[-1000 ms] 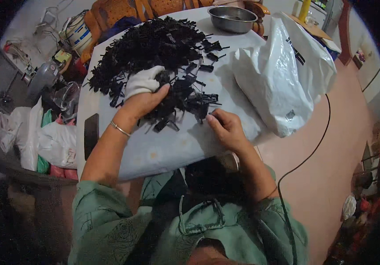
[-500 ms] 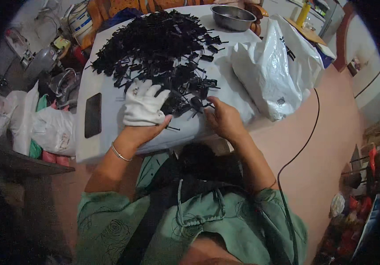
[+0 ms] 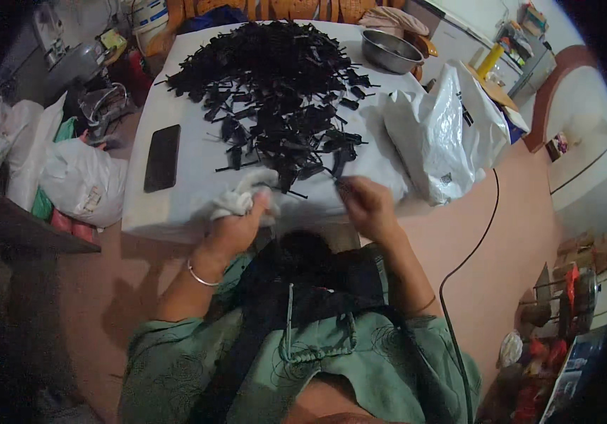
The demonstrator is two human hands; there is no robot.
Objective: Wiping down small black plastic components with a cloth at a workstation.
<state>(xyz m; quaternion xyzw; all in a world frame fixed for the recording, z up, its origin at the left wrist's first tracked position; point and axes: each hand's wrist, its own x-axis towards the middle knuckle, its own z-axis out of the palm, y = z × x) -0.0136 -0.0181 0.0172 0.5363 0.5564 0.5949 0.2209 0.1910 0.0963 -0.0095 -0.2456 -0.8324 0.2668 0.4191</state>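
Observation:
A large heap of small black parts with thin pins [image 3: 268, 78] covers the middle of a white-covered table [image 3: 190, 155], thinning toward me. My left hand [image 3: 243, 205] is at the near edge of the heap, a white glove over its fingers and the thumb bare. Its thumb presses against the curled, motion-blurred fingers; whatever lies between them is hidden. A thin dark pin sticks out beside it. My right hand [image 3: 368, 203], bare, is closed, with thumb and fingertips pinching a small black part [image 3: 342, 164] at the heap's near right edge.
A black phone [image 3: 162, 158] lies on the table's left side. At the right stand a white plastic bag [image 3: 434, 141] and, farther back, a metal bowl [image 3: 391, 52]. Filled bags [image 3: 81, 177] sit on a shelf at left. A black cable [image 3: 469, 254] hangs at my right.
My left hand has drawn back toward me and turned, its spread gloved fingers now curled. My right hand has shifted slightly right and closed on a black part.

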